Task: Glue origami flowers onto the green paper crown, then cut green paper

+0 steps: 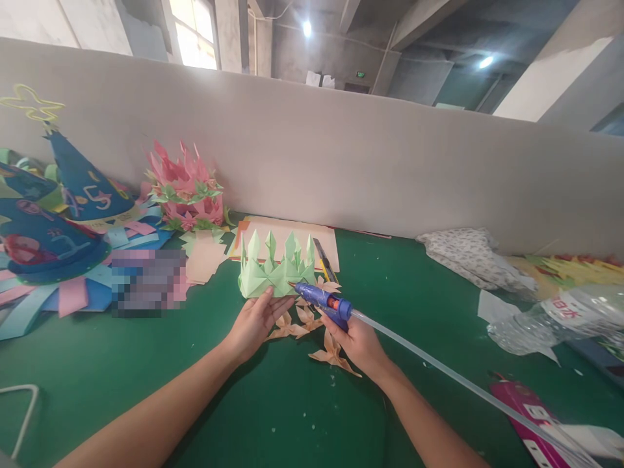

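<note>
A light green folded-paper crown (277, 268) is held by its lower edge in my left hand (253, 322), thumb on the front and fingers underneath. My right hand (358, 341) grips a blue hot glue gun (322, 300), its nozzle at the front of the crown. A long translucent glue stick (429, 364) runs out of the gun's back toward the lower right. Several peach paper flowers (331, 354) lie on the green table below and between my hands. Behind the gun, a yellow and black utility knife (325, 260) rests on pale paper sheets (307, 234).
Blue party hats (88, 182) and a pink paper crown stack (185, 188) stand at the left. To the right are a patterned cloth (472, 257), a plastic bottle (550, 318) and a magenta box (524, 409). A pale partition (341, 156) runs along the back.
</note>
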Demonstrator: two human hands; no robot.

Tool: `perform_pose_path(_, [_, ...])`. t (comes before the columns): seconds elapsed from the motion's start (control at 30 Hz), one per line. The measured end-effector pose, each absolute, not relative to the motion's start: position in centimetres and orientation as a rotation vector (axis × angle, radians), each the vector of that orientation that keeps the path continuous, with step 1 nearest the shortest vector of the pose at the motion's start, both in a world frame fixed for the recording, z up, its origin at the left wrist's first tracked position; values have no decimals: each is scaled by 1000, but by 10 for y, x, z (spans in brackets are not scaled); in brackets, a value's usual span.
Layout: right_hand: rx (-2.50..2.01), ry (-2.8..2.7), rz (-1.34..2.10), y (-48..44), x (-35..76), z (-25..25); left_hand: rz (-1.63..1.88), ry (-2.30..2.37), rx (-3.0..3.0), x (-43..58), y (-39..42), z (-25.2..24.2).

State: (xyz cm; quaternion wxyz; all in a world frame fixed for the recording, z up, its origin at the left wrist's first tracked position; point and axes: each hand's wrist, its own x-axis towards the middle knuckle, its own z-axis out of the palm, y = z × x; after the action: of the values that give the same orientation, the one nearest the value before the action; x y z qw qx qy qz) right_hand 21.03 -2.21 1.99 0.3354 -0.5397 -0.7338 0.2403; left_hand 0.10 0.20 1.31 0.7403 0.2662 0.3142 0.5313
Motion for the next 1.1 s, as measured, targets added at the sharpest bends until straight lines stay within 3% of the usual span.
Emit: perform_pose_path(1.1, [-1362, -2023, 430, -21, 214, 18, 1109, 697, 724, 5, -4, 19])
